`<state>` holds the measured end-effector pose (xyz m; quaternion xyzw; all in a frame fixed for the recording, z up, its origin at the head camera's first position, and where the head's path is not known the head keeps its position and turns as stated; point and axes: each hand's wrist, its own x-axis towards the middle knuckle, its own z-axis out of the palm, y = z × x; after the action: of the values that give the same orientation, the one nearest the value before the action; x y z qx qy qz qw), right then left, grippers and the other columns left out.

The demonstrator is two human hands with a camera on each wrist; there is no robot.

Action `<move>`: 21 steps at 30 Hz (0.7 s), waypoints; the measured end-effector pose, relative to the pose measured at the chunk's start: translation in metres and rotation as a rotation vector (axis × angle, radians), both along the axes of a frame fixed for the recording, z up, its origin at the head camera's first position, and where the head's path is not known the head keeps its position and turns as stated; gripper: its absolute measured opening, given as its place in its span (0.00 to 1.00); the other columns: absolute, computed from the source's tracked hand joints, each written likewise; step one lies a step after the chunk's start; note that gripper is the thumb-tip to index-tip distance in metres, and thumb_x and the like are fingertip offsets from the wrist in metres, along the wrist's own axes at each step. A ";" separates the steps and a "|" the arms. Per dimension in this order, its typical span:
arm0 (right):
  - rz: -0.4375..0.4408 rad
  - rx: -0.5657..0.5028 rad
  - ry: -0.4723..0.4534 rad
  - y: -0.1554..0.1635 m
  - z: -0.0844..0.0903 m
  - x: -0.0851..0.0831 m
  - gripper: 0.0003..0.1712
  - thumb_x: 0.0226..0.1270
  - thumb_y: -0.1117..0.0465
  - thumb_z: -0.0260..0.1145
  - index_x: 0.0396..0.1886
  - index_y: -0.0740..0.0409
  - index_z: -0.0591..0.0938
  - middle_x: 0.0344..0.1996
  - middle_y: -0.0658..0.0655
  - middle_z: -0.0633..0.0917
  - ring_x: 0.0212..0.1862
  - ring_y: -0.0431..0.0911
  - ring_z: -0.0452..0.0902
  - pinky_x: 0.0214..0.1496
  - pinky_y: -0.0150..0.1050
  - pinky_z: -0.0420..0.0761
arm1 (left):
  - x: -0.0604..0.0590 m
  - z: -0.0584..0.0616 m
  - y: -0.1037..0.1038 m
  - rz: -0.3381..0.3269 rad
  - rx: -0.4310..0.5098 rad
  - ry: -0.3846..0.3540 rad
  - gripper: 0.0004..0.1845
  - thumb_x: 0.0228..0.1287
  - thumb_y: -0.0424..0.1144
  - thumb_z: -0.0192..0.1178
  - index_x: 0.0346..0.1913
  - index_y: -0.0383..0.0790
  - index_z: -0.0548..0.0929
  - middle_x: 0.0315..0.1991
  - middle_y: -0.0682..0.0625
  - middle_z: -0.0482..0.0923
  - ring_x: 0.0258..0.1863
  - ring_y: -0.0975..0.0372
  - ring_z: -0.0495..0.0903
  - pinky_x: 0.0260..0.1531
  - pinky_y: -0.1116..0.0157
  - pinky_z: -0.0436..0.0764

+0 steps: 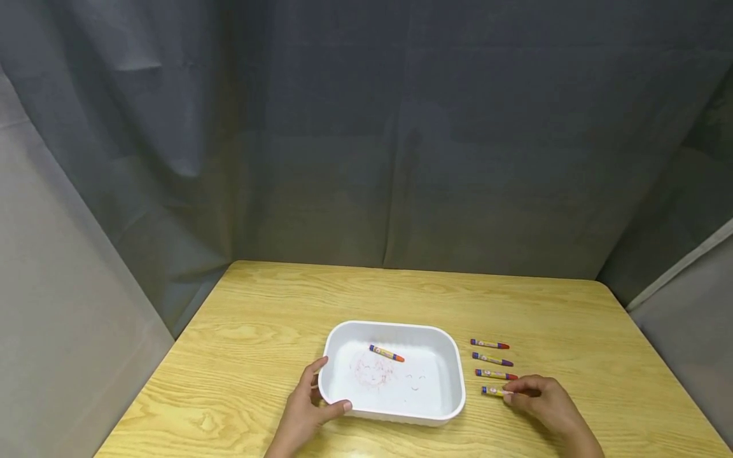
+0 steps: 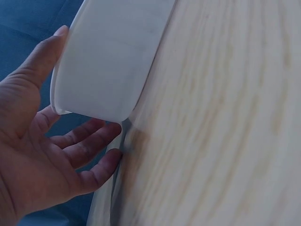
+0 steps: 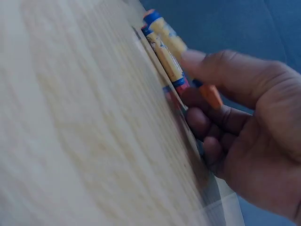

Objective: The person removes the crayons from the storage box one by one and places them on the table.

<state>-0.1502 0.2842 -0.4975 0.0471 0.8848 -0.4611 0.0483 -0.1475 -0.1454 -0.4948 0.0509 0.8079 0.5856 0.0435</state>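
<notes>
A white tray [image 1: 446,410] stands on the table. My left hand [image 1: 303,407] holds its near left corner, thumb on the near rim and forefinger along the left side. In the left wrist view, the other fingers curl loosely below the tray's wall [image 2: 108,61]. My right hand [image 1: 544,404] pinches a crayon [image 1: 492,391] with a yellow wrapper and blue end between thumb and fingers. Its orange tip [image 3: 212,97] pokes out past the thumb in the right wrist view. Just beyond lie a red crayon [image 1: 496,374], a purple crayon [image 1: 492,359] and a dark red crayon [image 1: 489,344].
Inside the tray lies an orange-tipped crayon [image 1: 386,353], beside a reddish scribble [image 1: 372,370] and a small drawn smiley [image 1: 415,383]. The wooden table [image 1: 258,305] reaches back to a grey curtain [image 1: 321,159], with paler cloth at both sides.
</notes>
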 end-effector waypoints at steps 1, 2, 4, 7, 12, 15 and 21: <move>0.003 0.004 -0.005 -0.001 0.000 0.000 0.15 0.52 0.56 0.73 0.36 0.61 0.85 0.40 0.56 0.81 0.41 0.46 0.73 0.40 0.38 0.73 | 0.000 0.000 0.000 -0.001 0.001 0.001 0.52 0.42 0.47 0.75 0.69 0.41 0.57 0.50 0.38 0.72 0.42 0.51 0.77 0.39 0.56 0.75; 0.010 0.011 -0.001 -0.001 0.000 -0.001 0.15 0.52 0.56 0.73 0.36 0.61 0.85 0.40 0.56 0.81 0.42 0.47 0.73 0.40 0.39 0.73 | 0.000 0.000 0.000 -0.002 -0.001 0.003 0.52 0.42 0.47 0.75 0.69 0.40 0.57 0.50 0.38 0.72 0.42 0.52 0.77 0.39 0.56 0.75; 0.018 0.020 0.004 -0.002 0.000 -0.001 0.15 0.51 0.57 0.74 0.35 0.61 0.85 0.39 0.56 0.80 0.43 0.48 0.72 0.41 0.40 0.72 | 0.000 0.000 0.000 -0.003 0.003 0.003 0.52 0.42 0.47 0.75 0.69 0.41 0.57 0.50 0.38 0.72 0.42 0.51 0.77 0.39 0.56 0.75; 0.031 0.047 0.017 -0.002 0.000 -0.002 0.14 0.51 0.57 0.74 0.34 0.62 0.85 0.39 0.56 0.80 0.42 0.50 0.73 0.40 0.41 0.73 | 0.000 0.000 0.000 -0.002 0.009 -0.002 0.51 0.42 0.46 0.75 0.69 0.41 0.57 0.49 0.39 0.72 0.42 0.52 0.77 0.39 0.57 0.74; 0.027 0.092 0.030 -0.003 0.000 -0.001 0.12 0.52 0.58 0.73 0.34 0.61 0.86 0.37 0.55 0.79 0.41 0.49 0.73 0.40 0.41 0.74 | 0.000 0.000 -0.001 -0.001 0.024 0.000 0.52 0.42 0.45 0.75 0.69 0.41 0.57 0.49 0.38 0.73 0.41 0.52 0.77 0.37 0.59 0.74; 0.026 0.106 0.045 -0.003 0.000 -0.002 0.12 0.52 0.59 0.73 0.34 0.61 0.86 0.37 0.56 0.79 0.41 0.50 0.74 0.40 0.43 0.74 | 0.001 0.000 -0.001 0.002 0.035 0.004 0.52 0.42 0.44 0.75 0.70 0.40 0.56 0.49 0.38 0.73 0.41 0.52 0.77 0.36 0.59 0.74; 0.000 0.138 0.049 -0.003 0.001 -0.002 0.17 0.51 0.55 0.74 0.38 0.61 0.85 0.41 0.59 0.80 0.42 0.51 0.75 0.41 0.43 0.74 | 0.000 -0.001 -0.001 0.004 0.025 -0.001 0.52 0.42 0.45 0.75 0.69 0.41 0.57 0.49 0.39 0.73 0.41 0.53 0.77 0.36 0.59 0.75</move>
<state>-0.1518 0.2816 -0.4969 0.0390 0.9155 -0.3998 0.0233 -0.1478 -0.1461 -0.4956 0.0495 0.8005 0.5958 0.0422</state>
